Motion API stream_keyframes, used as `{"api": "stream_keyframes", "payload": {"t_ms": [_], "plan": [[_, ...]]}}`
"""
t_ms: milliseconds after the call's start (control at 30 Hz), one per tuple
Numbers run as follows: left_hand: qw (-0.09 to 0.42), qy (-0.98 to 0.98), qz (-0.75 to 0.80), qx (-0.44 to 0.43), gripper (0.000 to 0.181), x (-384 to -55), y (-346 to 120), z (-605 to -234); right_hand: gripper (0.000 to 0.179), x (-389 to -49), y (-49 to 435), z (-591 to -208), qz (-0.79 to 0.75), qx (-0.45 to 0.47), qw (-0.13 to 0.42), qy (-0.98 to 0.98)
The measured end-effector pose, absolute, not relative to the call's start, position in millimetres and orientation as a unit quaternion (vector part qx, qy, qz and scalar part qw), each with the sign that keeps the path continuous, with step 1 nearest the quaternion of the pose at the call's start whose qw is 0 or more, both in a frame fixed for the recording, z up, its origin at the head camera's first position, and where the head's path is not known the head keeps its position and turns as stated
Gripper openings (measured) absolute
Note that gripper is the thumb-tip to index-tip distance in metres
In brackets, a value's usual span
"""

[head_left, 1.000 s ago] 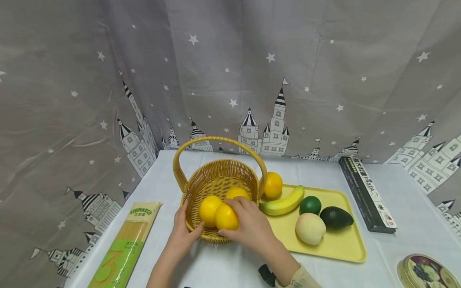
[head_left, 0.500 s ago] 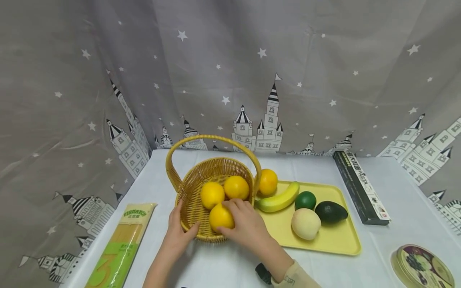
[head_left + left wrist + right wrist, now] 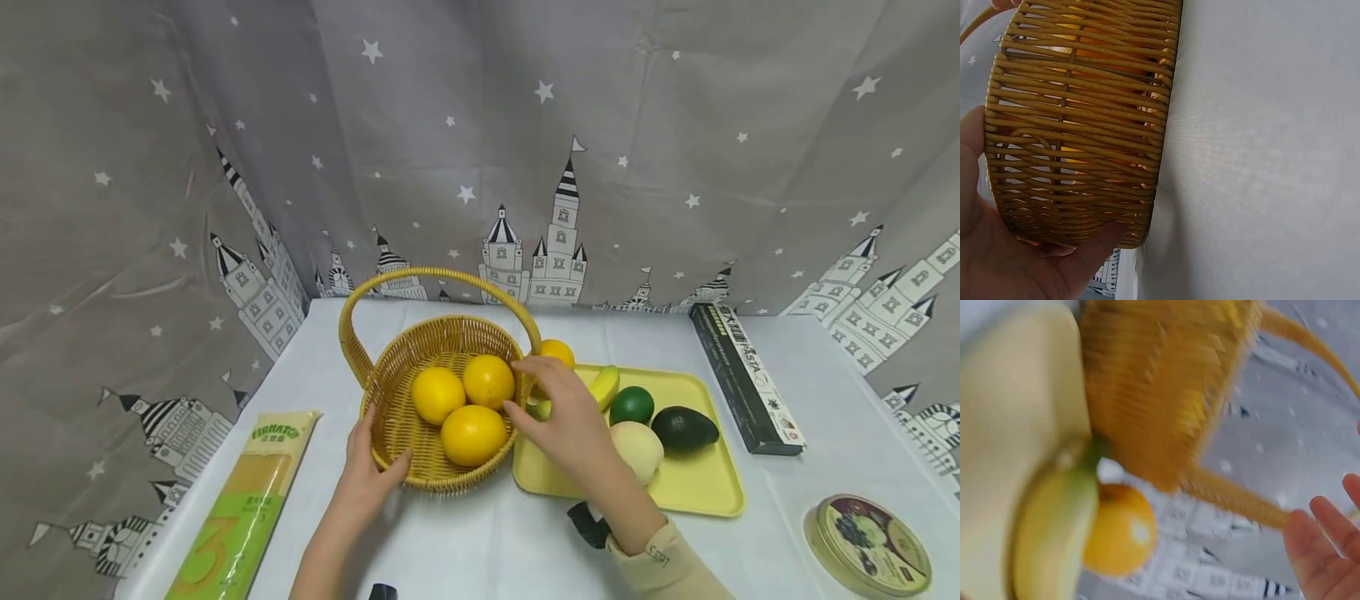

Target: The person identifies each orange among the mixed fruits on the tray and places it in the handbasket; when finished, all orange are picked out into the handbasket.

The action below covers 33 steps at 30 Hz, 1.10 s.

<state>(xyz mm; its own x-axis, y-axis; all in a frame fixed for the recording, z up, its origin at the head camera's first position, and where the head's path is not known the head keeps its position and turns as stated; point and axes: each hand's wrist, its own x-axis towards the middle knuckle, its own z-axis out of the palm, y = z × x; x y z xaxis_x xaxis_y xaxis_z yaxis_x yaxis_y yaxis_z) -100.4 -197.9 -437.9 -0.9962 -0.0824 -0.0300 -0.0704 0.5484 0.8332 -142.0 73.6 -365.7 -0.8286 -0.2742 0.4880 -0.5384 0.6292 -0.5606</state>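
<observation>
The wicker basket (image 3: 452, 335) stood upright on the white cloth (image 3: 480, 554), its handle (image 3: 438, 272) arching over it, and three round orange-yellow fruits (image 3: 474, 435) lay together inside. From where I watched, the person's left hand (image 3: 367, 479) held the basket at its near left side, the thumb at the rim and the fingers bent round the outer wall. The right hand (image 3: 573, 417) was at the basket's right side, by the foot of the handle, thumb and fingers spread apart with nothing between them; I couldn't tell whether a fingertip touched the handle. Just right of the basket sat an orange (image 3: 1119, 531), partly behind that hand in the head view. Also to the basket's right was a yellow tray (image 3: 697, 479), where a banana (image 3: 606, 385) lay nearest the basket, followed by a small green fruit (image 3: 632, 406), a pale peach (image 3: 637, 450) and a dark avocado (image 3: 684, 428). Well to the basket's right lay a black pasta box (image 3: 746, 379) and, nearer the person, a round tin (image 3: 873, 542). Left of the basket lay a green-and-tan pasta packet (image 3: 243, 508); behind it hung a grey curtain (image 3: 480, 125) printed with castles.
</observation>
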Motion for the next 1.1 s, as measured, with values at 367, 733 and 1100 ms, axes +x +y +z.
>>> {"api": "stream_keyframes", "payload": {"t_ms": [367,733,1100], "plan": [[0.009,-0.879,-0.476,0.04,0.089,-102.7,-200.9,-438.0,0.052,-170.1,104.6,-354.5,0.458,0.156,0.172,-0.858],[0.007,-0.875,-0.483,0.039,0.09,-103.2,-200.8,-441.4,0.068,-219.4,109.7,-387.8,0.42,0.07,0.05,-0.904],[0.008,-0.872,-0.487,0.04,0.09,-99.3,-199.3,-439.2,0.08,-239.3,98.9,-417.3,0.394,0.043,-0.012,-0.918]]}}
